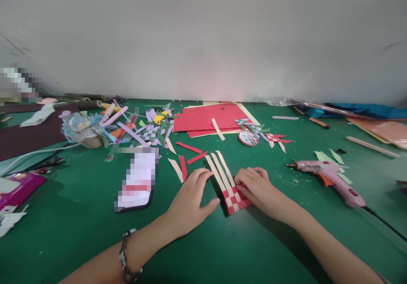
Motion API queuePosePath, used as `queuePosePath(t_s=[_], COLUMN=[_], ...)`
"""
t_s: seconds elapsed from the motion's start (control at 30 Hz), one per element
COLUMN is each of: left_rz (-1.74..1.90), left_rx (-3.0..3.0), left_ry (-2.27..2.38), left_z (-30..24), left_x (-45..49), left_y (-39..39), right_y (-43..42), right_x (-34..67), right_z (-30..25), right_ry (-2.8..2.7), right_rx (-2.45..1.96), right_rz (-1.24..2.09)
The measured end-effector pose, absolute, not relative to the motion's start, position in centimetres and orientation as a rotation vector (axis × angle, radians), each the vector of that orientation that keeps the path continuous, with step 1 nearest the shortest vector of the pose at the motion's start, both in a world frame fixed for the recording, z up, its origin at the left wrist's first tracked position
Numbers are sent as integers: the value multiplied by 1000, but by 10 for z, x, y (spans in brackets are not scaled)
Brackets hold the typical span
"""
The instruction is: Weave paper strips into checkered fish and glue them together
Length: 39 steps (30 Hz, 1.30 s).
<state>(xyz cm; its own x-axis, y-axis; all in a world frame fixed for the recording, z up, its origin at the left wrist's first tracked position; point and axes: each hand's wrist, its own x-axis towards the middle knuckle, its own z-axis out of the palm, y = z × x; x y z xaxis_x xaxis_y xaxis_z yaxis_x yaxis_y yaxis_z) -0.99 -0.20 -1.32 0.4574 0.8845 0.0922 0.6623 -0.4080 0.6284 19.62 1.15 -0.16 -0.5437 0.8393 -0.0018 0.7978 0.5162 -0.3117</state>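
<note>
A small woven mat of red and cream paper strips (234, 199) lies on the green table (203, 250), with three loose cream strips (219, 169) fanning up and left from it. My left hand (190, 197) lies flat beside its left edge, fingers stretched out, thumb close to the weave. My right hand (258, 188) presses on the right side of the weave with fingers curled over a red strip. Loose red and cream strips (186, 161) lie just beyond my left hand.
Red paper sheets (206, 118) lie at the back centre, with a round tape roll (248, 138) and woven pieces beside them. A pink glue gun (330, 178) rests at the right. A phone (138, 180) lies left of my hands. Paper scraps and pens (133, 125) crowd the back left.
</note>
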Motion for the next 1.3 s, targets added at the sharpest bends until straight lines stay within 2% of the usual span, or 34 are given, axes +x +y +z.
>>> queuePosePath(t_s=[0.27, 0.5, 0.77, 1.0, 1.3], left_rz=[579, 636, 777, 833, 774], left_rx=[2048, 1745, 1708, 1699, 1703], left_ry=[1271, 1195, 1203, 1260, 1172], left_z=[-8, -9, -4, -1, -4], left_x=[6, 7, -2, -6, -5], left_y=[2, 10, 8, 8, 5], right_y=[12, 9, 5, 3, -1], right_x=[194, 194, 195, 192, 176], right_z=[0, 4, 14, 12, 4], right_ry=[-2587, -2478, -2446, -2471, -2131], right_rx=[-1390, -1392, -1349, -1370, -1425], right_rz=[325, 482, 670, 601, 851])
